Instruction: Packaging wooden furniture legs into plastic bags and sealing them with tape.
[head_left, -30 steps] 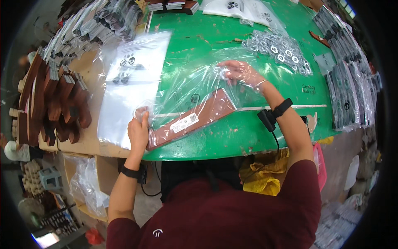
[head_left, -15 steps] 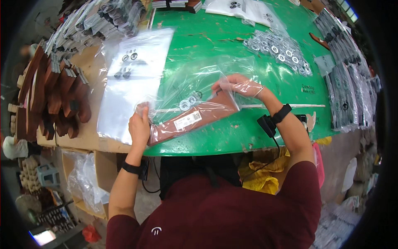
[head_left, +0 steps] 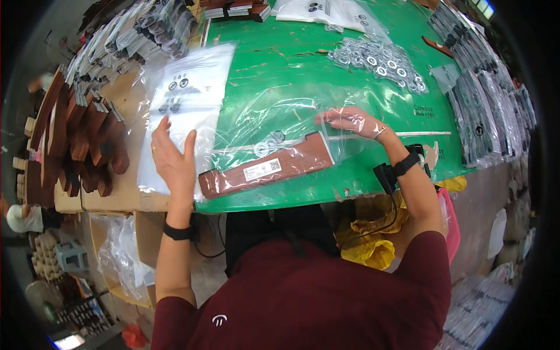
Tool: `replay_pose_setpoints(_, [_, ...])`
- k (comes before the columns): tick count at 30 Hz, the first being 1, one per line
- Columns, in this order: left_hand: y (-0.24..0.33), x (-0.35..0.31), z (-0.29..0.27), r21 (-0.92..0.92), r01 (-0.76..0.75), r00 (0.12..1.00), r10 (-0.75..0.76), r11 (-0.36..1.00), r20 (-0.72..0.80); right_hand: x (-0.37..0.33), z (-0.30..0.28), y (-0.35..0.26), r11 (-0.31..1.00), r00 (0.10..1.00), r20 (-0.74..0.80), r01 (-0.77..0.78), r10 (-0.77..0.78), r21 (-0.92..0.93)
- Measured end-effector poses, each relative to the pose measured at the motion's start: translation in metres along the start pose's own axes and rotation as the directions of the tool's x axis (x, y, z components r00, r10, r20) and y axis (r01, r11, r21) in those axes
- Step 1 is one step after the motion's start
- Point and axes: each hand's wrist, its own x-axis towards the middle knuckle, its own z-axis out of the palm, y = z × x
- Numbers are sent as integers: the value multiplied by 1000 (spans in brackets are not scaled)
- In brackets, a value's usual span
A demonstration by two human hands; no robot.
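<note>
A brown wooden piece [head_left: 233, 182] with a white label lies slantwise inside a transparent plastic bag [head_left: 291, 108] near the table's front edge. A small packet of metal rings [head_left: 269, 143] rests along the piece's far side. My left hand [head_left: 172, 160] is off the piece, fingers and thumb spread, holding nothing, over a stack of flat plastic bags [head_left: 198, 73]. At the bag's right end, my right hand [head_left: 353, 121] has its fingers stretched to the left, with film over them. Whether the hand is inside or beneath the film, I cannot tell.
Several small ring packets [head_left: 382, 61] are heaped at the back right of the green table [head_left: 280, 70]. Bagged pieces [head_left: 481, 125] line the right edge. Brown wooden parts [head_left: 81, 140] are piled at left. An open carton [head_left: 146, 239] stands below the table's front left.
My left hand has let go of the bagged piece's left end, moved left and spread its fingers. The piece now lies flatter, slightly further left. My right hand's fingers are straighter.
</note>
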Motion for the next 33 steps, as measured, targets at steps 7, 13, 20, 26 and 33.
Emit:
replay_pose_setpoints(7, [100,-15,50,-616,-265,676,599,742,429,-45,-11,10,968,988,-149,8,31,253])
replay_pose_setpoints(13, [112,-30,93,-626,-16,549,530,780,646,-88,21,-10,764,772,-472,-26,424,644])
replay_pose_setpoints(20, [118,-45,109,-531,-63,537,477,845,695,-99,67,9,803,402,-871,-596,283,-14])
replay_pose_setpoints(26, [114,-41,117,-510,51,459,433,859,775,-92,65,9,846,313,-943,-528,110,-77])
replay_pose_setpoints(33, [117,-39,120,-480,120,421,393,869,818,-69,40,19,633,440,-837,-759,324,-154])
